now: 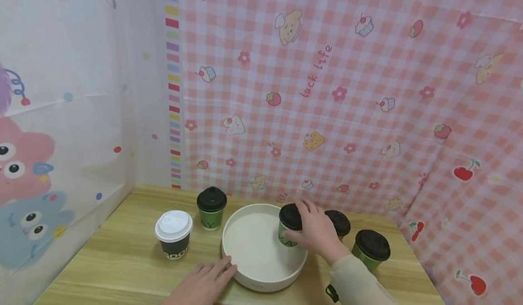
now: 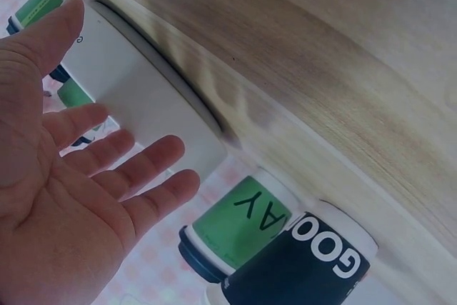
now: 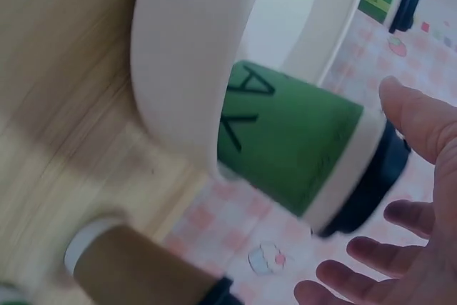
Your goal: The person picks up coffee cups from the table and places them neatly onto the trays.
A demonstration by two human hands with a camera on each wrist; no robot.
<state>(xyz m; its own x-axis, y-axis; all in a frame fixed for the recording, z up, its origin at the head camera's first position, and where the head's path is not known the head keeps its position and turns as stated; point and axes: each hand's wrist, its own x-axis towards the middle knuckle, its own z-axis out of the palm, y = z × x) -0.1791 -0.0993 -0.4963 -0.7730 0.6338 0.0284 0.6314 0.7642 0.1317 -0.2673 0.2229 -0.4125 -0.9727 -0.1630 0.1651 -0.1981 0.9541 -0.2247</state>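
Note:
A green paper cup point(image 1: 288, 216) with a black lid stands inside a round white tray point(image 1: 251, 243), near its right side. My right hand point(image 1: 318, 232) is around the lid, thumb in front and fingers behind. In the right wrist view, the fingers and thumb of this hand point(image 3: 421, 198) are spread, with gaps beside the cup point(image 3: 300, 148). The tray wall hides the cup's base there. My left hand point(image 1: 204, 280) lies at the tray's near-left rim, fingers extended; its palm point(image 2: 64, 198) shows in the left wrist view.
Left of the tray stand a black cup point(image 1: 175, 246) with a white lid and a green cup point(image 1: 211, 218) with a black lid. On the right are a brown cup with a black lid point(image 1: 339, 223) and another green cup point(image 1: 367, 257). A small black-and-yellow object point(image 1: 332, 292) lies beside the right sleeve.

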